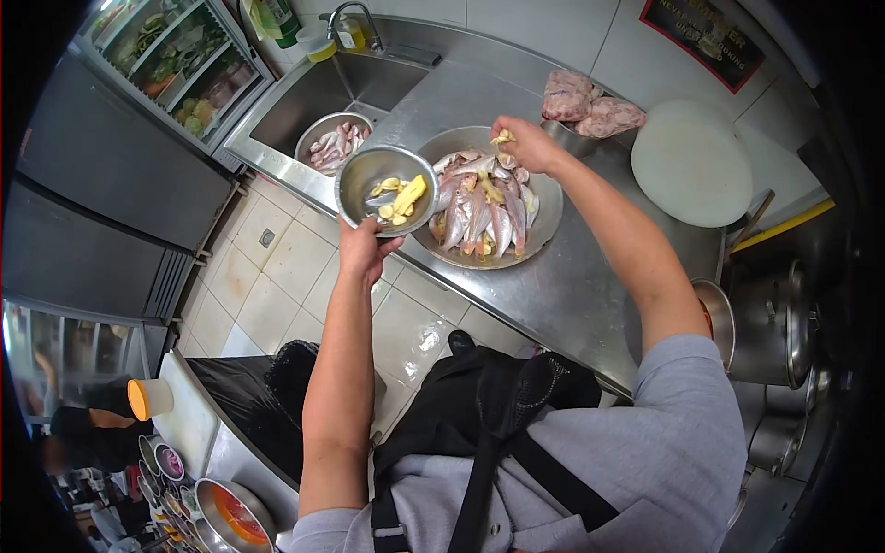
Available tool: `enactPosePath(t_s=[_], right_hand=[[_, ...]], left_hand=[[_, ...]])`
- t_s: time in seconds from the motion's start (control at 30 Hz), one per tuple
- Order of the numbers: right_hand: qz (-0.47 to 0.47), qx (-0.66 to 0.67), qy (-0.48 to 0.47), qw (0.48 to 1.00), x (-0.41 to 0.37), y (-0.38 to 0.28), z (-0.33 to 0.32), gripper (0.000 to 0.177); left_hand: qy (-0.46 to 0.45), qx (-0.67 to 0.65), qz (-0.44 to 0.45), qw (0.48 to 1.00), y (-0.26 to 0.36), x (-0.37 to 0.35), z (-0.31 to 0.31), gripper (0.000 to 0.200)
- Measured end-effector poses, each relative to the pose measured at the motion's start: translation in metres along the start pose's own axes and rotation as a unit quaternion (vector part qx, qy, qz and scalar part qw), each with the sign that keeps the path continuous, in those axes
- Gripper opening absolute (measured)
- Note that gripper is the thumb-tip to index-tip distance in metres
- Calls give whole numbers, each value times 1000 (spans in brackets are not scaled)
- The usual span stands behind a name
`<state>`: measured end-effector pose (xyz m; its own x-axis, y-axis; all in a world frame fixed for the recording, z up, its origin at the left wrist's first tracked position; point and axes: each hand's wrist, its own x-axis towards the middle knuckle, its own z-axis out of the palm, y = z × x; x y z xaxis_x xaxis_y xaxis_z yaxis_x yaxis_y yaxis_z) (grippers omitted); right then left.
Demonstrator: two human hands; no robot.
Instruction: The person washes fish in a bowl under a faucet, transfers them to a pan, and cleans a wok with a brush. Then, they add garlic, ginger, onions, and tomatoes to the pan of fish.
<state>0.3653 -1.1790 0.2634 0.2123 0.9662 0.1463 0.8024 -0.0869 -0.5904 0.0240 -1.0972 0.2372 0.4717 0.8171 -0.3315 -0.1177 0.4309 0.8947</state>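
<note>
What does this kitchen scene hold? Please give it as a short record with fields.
place: steel counter beside a sink
left hand: holds small bowl with yellow slices inside
right hand: pinches a few slices above big bowl
big bowl: fish, some slices on top
sink: second bowl, also with fish
back of counter: raw meat, round white board
right edge: pots

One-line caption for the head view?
Left hand holds a small bowl of yellow slices; right hand pinches some above a basin of fish.
</note>
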Motion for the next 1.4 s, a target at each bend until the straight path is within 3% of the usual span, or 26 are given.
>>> enactPosePath(t_s=[0.2,0.27,0.33,0.43,0.57,0.63,0.73,0.77,0.8,0.9,0.97,1.07,1.13,1.2,1.23,1.27,1.33,1.4], right_hand=[[109,-122,53,985,-7,-44,3,30],[155,-135,-33,978,-8,-59,4,29],[158,-148,-55,975,-8,-57,12,27],[-1,-1,-71,997,-11,-35,27,30],[48,-19,-65,997,-3,-47,7,27],[144,-65,21,987,13,-49,-5,27],[126,-68,58,988,25,-29,-3,29],[68,-44,46,996,29,0,14,26],[70,-44,44,996,28,20,24,26],[-11,-118,-31,992,17,40,33,23],[85,-61,99,990,7,9,7,22],[160,-36,155,974,-5,-10,-9,28],[129,-104,120,979,-21,18,15,32],[29,-203,-182,962,-41,39,34,37],[102,-197,-148,964,-40,39,38,45],[97,-197,-152,964,-38,28,37,45],[18,-87,-11,996,-30,-3,40,44],[-96,-15,-9,995,-21,-51,57,50]], left_hand=[[28,-10,-2,1000,13,-22,0,62],[21,-6,0,1000,17,-27,1,63],[16,0,-5,1000,17,-30,0,63],[20,-2,-5,1000,15,-28,-8,63],[33,-7,3,999,17,-29,-13,63],[40,-5,-6,999,15,-28,-15,63],[44,1,-14,999,12,-29,-22,64],[31,-4,-15,999,12,-30,-22,66],[18,-8,-18,1000,11,-30,-22,69],[26,-13,-15,999,6,-31,-29,68],[37,-20,-15,999,3,-30,-39,67],[53,-27,-13,998,1,-27,-47,66],[75,-37,4,996,-2,-26,-52,65],[89,-38,-5,995,-4,-25,-56,64],[82,-36,-9,996,-5,-25,-58,64],[77,-36,-10,996,-5,-25,-61,63],[84,-29,-3,996,-4,-29,-58,63],[54,1,13,998,-3,-29,-44,66]])
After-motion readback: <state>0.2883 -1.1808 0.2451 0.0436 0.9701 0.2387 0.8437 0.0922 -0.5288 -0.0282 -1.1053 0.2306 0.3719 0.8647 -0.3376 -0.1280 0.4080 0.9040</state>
